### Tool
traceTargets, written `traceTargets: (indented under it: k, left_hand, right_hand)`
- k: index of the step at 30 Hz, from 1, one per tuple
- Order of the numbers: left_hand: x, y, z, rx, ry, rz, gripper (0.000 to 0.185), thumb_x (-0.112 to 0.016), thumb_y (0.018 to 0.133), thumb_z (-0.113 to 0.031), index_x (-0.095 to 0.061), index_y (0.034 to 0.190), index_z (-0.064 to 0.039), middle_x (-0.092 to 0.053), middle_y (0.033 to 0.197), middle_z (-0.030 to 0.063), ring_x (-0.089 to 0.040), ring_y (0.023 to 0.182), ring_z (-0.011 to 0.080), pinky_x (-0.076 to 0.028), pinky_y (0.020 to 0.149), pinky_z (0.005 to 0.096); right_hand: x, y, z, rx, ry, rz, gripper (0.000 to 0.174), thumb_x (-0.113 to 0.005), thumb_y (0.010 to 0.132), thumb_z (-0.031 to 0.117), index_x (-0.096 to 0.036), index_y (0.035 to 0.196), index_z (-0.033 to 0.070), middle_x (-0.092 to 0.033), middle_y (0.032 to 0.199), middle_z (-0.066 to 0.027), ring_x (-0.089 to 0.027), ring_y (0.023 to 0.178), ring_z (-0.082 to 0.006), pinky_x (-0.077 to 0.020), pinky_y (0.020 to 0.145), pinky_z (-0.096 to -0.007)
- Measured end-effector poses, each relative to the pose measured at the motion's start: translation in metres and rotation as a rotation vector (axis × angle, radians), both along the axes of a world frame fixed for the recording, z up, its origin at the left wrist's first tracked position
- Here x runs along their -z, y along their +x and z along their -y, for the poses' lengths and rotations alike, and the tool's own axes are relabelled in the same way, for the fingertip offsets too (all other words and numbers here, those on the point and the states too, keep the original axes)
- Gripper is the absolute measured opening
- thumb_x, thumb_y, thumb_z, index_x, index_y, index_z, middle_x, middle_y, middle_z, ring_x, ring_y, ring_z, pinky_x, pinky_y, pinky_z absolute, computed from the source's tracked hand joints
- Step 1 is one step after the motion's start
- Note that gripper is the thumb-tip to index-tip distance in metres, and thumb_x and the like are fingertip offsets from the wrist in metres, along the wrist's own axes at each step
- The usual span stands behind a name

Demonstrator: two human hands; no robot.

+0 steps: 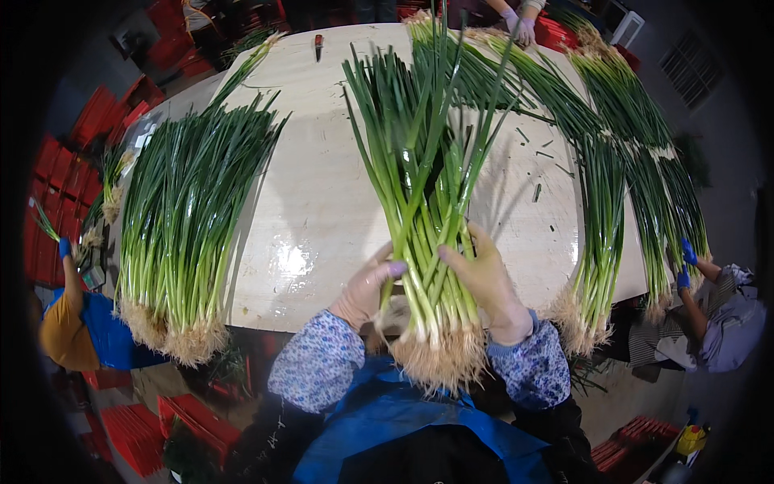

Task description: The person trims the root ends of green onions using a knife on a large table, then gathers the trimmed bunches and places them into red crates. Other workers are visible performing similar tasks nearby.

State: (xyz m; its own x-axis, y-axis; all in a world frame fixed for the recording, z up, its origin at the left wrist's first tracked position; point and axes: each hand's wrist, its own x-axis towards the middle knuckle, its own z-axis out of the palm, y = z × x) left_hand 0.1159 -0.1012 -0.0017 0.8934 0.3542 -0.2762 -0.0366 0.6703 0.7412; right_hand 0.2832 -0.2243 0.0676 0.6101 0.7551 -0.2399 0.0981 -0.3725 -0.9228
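A large bunch of green onions (423, 242) is gripped between my two hands in front of my body. My left hand (370, 284) presses on the pale stems from the left, thumb across the front. From the right, my right hand (487, 281) wraps the same stems with its thumb laid over them. The tangled roots (441, 360) hang past the table's near edge, above my blue apron (393, 417). Dark green leaves fan out upward and away from me. Both hands wear thin, pale gloves, and the fingers behind the stems are hidden.
A wide pile of green onions (181, 230) lies left on the pale table (302, 193). More bunches (598, 236) line the right side. A red-handled knife (318, 47) rests at the far edge. Leaf scraps (537, 192) lie right. Co-workers stand around; red crates (130, 435) sit below.
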Motion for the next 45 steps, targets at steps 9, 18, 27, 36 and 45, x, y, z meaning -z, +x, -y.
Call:
traceTargets:
  k: [9,18,27,36,45]
  left_hand:
    - [0.085,-0.038,0.012,-0.459,0.163,-0.627,0.02,-0.06,0.101,-0.027,-0.064,0.105,-0.008,-0.064,0.081,-0.0002,-0.055,0.058,0.008,-0.044,0.05,0.025]
    - [0.061,-0.052,0.023,-0.518,0.185,-0.566,0.03,-0.057,0.103,-0.023,-0.064,0.127,-0.008,-0.067,0.091,0.002,-0.058,0.069,0.008,-0.045,0.06,0.0227]
    - [0.095,-0.066,0.016,-0.607,0.118,-0.4,0.023,-0.058,0.102,-0.017,-0.065,0.121,-0.005,-0.067,0.085,0.0015,-0.059,0.068,0.006,-0.045,0.058,0.0204]
    - [0.067,-0.094,0.01,-0.4,0.023,-0.344,0.037,-0.049,0.106,-0.031,-0.062,0.125,-0.002,-0.064,0.083,0.0005,-0.054,0.064,0.0077,-0.044,0.057,0.0207]
    - [0.066,-0.087,-0.008,-0.677,-0.014,-0.492,0.024,-0.058,0.101,-0.016,-0.062,0.122,-0.004,-0.064,0.088,0.0023,-0.059,0.069,0.0086,-0.049,0.057,0.0231]
  right_hand:
    - [0.113,0.004,0.028,-0.067,-0.235,0.562,0.056,-0.066,0.088,0.022,-0.052,0.134,-0.008,-0.059,0.129,-0.0291,-0.057,0.12,-0.0433,-0.0454,0.103,-0.0446]
    - [0.09,-0.017,0.029,-0.038,-0.169,0.643,0.052,-0.07,0.086,0.015,-0.054,0.131,-0.006,-0.064,0.11,-0.0264,-0.065,0.095,-0.0378,-0.0525,0.083,-0.0449]
    - [0.067,0.017,-0.092,-0.203,-0.049,0.76,0.072,-0.065,0.09,0.017,-0.03,0.151,0.001,-0.039,0.149,-0.0263,-0.064,0.108,-0.0364,-0.0549,0.091,-0.0434]
    - [0.121,0.099,-0.226,-0.338,-0.388,1.111,0.05,-0.056,0.089,0.009,-0.049,0.139,0.007,-0.056,0.133,-0.0191,-0.066,0.108,-0.0357,-0.0539,0.09,-0.0455]
    - [0.037,0.102,-0.162,-0.112,-0.4,1.049,0.025,-0.052,0.096,0.021,-0.064,0.112,0.006,-0.069,0.094,-0.0224,-0.067,0.09,-0.04,-0.053,0.078,-0.0484]
